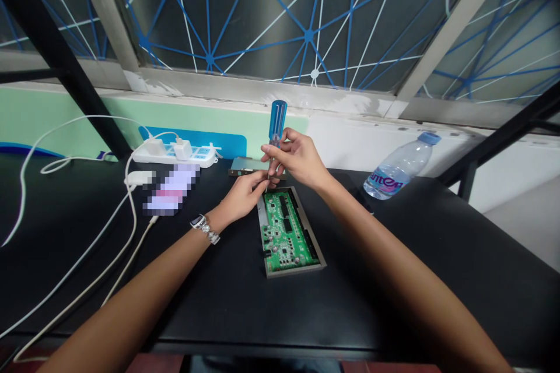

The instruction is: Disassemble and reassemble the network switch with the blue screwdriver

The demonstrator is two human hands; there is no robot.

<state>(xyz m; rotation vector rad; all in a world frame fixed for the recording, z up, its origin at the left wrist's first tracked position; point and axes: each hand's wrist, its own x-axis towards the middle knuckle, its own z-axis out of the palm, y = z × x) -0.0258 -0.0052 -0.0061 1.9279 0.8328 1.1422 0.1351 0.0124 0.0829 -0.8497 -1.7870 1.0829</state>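
Observation:
My right hand (297, 157) grips a screwdriver (277, 119) with a clear blue handle, held nearly upright, its shaft pointing down. The fingers close around the lower handle and shaft. My left hand (245, 193) has thumb and fingers pinched together close to the shaft's lower end; what lies between them is hidden. Below both hands, a green circuit board (284, 233) lies in a shallow grey metal frame (297, 273) on the black table. The screwdriver's tip is at the far left corner of the board, mostly covered by my fingers.
Behind my hands lies a flat metal case part (245, 165). To the left are a white power strip (170, 152), a blurred phone (174, 189) and loose white cables (131, 210). A tilted plastic water bottle (400, 168) rests at the right, near the wall and a black metal bar (503, 140).

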